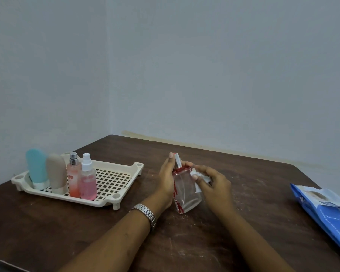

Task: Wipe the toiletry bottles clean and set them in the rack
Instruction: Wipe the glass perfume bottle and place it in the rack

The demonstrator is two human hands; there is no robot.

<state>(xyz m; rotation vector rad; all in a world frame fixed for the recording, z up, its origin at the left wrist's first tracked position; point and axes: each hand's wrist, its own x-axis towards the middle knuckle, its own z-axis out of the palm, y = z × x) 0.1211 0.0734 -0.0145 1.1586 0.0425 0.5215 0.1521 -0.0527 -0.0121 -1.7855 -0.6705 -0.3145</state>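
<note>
**Four racked, fifth bottle mid-wipe**

Left hand [166, 179]: fingers and thumb curled round the clear bottle [185, 191], gripping it near the shoulder, one fingertip up by the spray head. Bottle held tilted just above the table [243, 193], red trim along one edge. Metal watch [145, 213] on that wrist.

Right hand [214, 185]: fingers pinched a crumpled white wipe [199, 178], pressed against the bottle's upper right side.

Out to the left, well apart from the hands: cream rack [114, 185] with a grid floor. Four items stood upright in a row at its left end: a blue tube [36, 167], a beige tube [56, 173], an orange-pink spray bottle [74, 177] and a pink spray bottle [88, 179]. The right half of the rack held nothing.

Far right, at the table's edge: a blue wipes pack [326, 214], flap open.

Judgement: task looked nearly done. No other loose bottle was in sight, so what remained was finishing this wipe and standing the clear bottle in the rack's free half. Whether the four racked ones were clean could not be told from here.
</note>
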